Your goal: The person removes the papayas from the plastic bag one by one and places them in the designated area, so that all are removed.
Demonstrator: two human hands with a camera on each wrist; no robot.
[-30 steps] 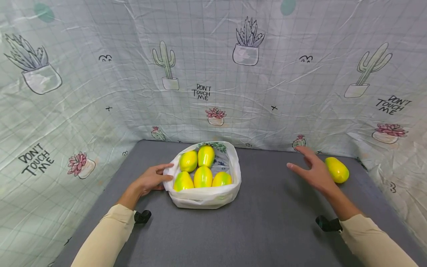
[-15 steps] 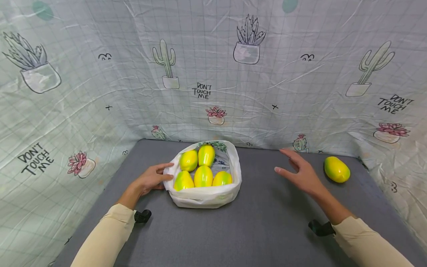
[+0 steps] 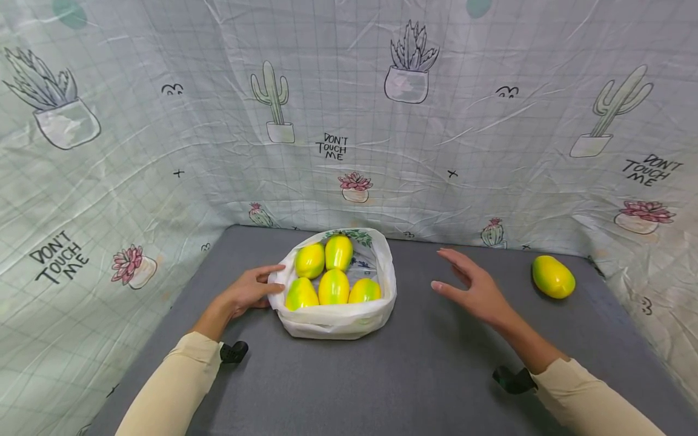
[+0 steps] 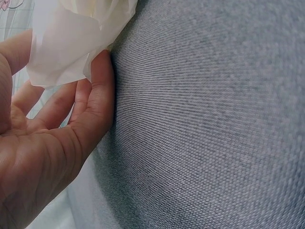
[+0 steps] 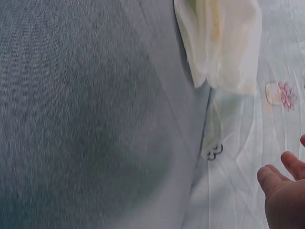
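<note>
A white plastic bag stands with its mouth spread wide, its rim rolled down. Several yellow-green mangoes lie inside it. At the bag's left side, my left hand holds the rim, with fingertips over the edge; the left wrist view shows the white film between the fingers. My right hand is held above the table to the right of the bag, fingers apart and holding nothing. One more mango lies by itself at the far right, beyond the right hand.
A grey cloth-covered table carries everything. Behind and on both sides hangs a pale curtain printed with cacti and words, meeting the table's back edge just behind the bag.
My right hand has moved left, away from the lone mango and towards the bag. The left hand and the bag have stayed in place.
</note>
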